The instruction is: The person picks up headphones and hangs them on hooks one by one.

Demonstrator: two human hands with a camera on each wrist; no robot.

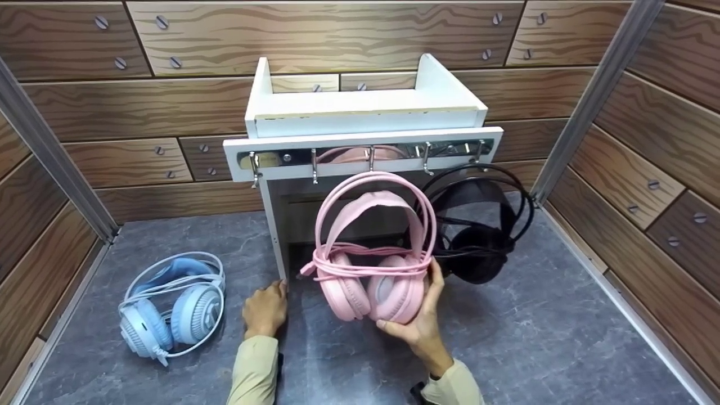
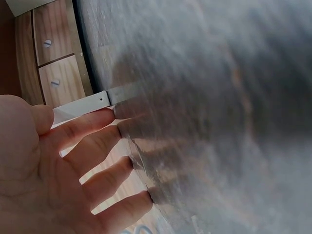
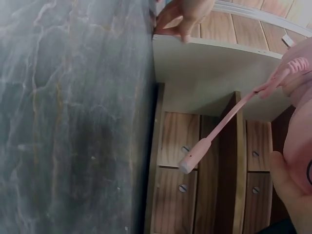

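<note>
Pink headphones (image 1: 402, 292), their cable wound around the ear cups, are held up by my right hand (image 1: 419, 332), which grips the right cup from below. Their headband is just below the middle hook (image 1: 371, 157) of a white rack (image 1: 365, 120); whether it touches the hook I cannot tell. In the right wrist view a pink cable plug (image 3: 195, 156) dangles loose. My left hand (image 1: 264, 309) is low at the rack's left side panel (image 2: 80, 107), its thumb and index finger pinching the panel's edge, the other fingertips against the grey surface.
Black headphones (image 1: 478, 259) hang at the rack's right end. Light blue headphones (image 1: 194, 315) lie on the grey marbled surface (image 1: 534, 337) at the left. Wood-patterned walls (image 1: 337, 34) enclose the back and sides. Several metal hooks line the rack's front bar.
</note>
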